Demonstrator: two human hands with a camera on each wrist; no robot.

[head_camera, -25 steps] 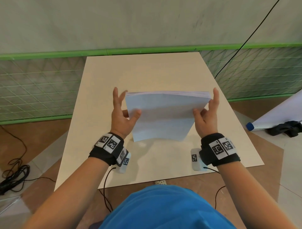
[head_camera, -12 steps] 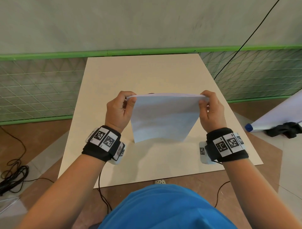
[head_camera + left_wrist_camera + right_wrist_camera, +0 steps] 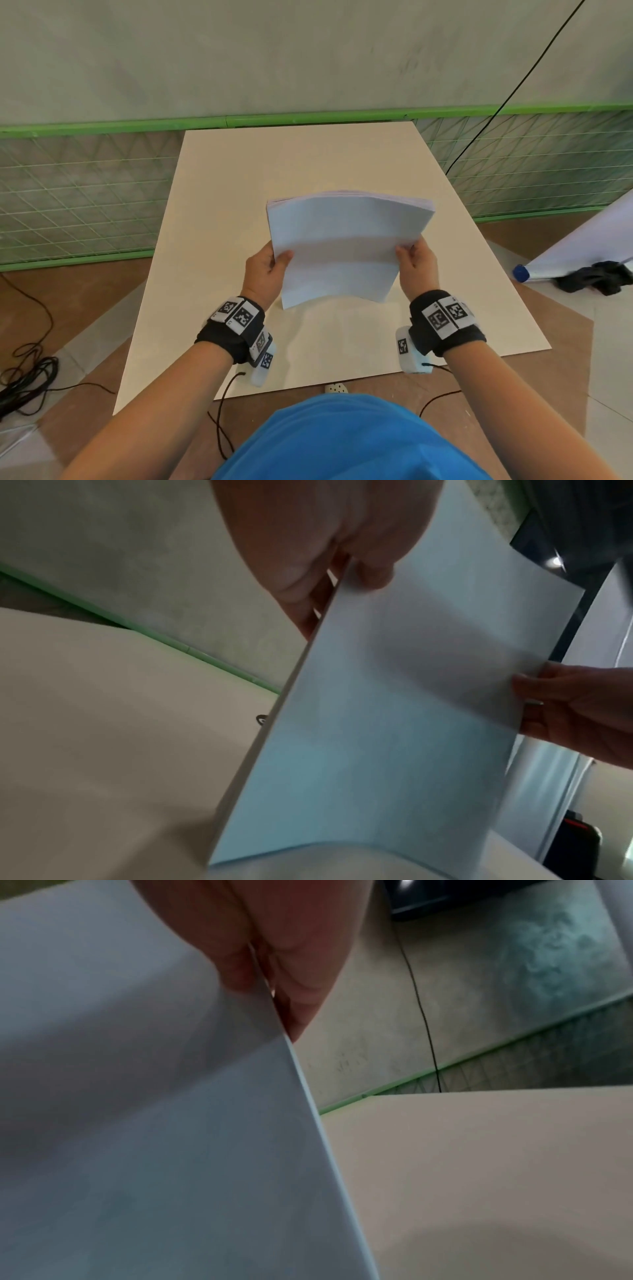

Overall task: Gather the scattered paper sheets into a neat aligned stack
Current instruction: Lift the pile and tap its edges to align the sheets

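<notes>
A stack of white paper sheets (image 3: 346, 245) is held upright over the beige table (image 3: 239, 192), with its bottom edge near or on the tabletop and slightly bowed. My left hand (image 3: 270, 265) pinches the stack's left edge, thumb on the near face and fingers behind. My right hand (image 3: 416, 258) pinches the right edge the same way. In the left wrist view the paper stack (image 3: 394, 710) fills the middle, with my left hand (image 3: 342, 569) on its edge and the right hand (image 3: 575, 710) opposite. The right wrist view shows the sheets (image 3: 154, 1123) and my right hand (image 3: 270, 969) pinching their edge.
A green-railed mesh fence (image 3: 85, 192) runs behind the table. Black cables (image 3: 24, 370) lie on the floor at left. A white board with a blue cap (image 3: 520, 273) and a black object (image 3: 596, 281) sit on the floor at right.
Both hands slid from the stack's top corners down to the middle of its side edges. The stack stayed upright, with its top edge now higher in view.
</notes>
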